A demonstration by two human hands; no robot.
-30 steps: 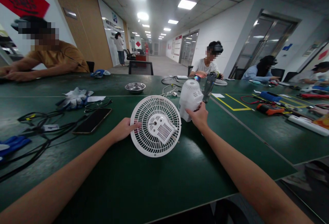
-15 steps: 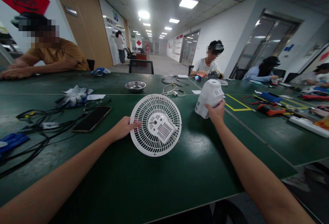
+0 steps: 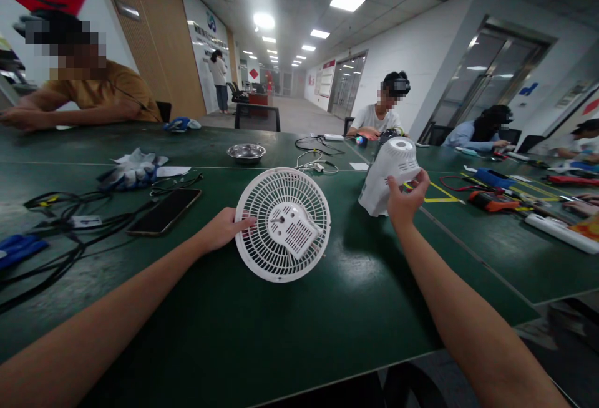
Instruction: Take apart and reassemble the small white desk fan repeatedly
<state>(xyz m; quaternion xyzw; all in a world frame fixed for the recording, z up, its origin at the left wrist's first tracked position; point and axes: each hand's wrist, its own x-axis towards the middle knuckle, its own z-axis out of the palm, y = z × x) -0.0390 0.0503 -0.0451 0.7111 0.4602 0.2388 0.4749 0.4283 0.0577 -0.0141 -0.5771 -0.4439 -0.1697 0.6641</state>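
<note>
My left hand (image 3: 223, 230) is closed on the left rim of a white round fan grille (image 3: 292, 233), thumb in front and fingers behind. The grille is tilted up towards me, showing a slotted hub with a short metal shaft. Off to the right, my right hand (image 3: 403, 201) grips a white hollow plastic housing (image 3: 382, 176) by its right side. This housing has vent slots and a round recess on top, and leans to the right. Whether its lower edge touches the green table (image 3: 290, 333) I cannot tell.
A phone (image 3: 166, 211), black cables (image 3: 79, 239) and grey gloves (image 3: 133, 170) lie on the left. Behind the grille are a metal bowl (image 3: 246, 153) and a white cable (image 3: 318, 166). An orange meter (image 3: 495, 201) and a power strip (image 3: 561, 233) lie right. Several people sit around.
My right hand has carried the white housing from beside the grille to the right, and its top now leans further right. My left hand and the grille have hardly moved.
</note>
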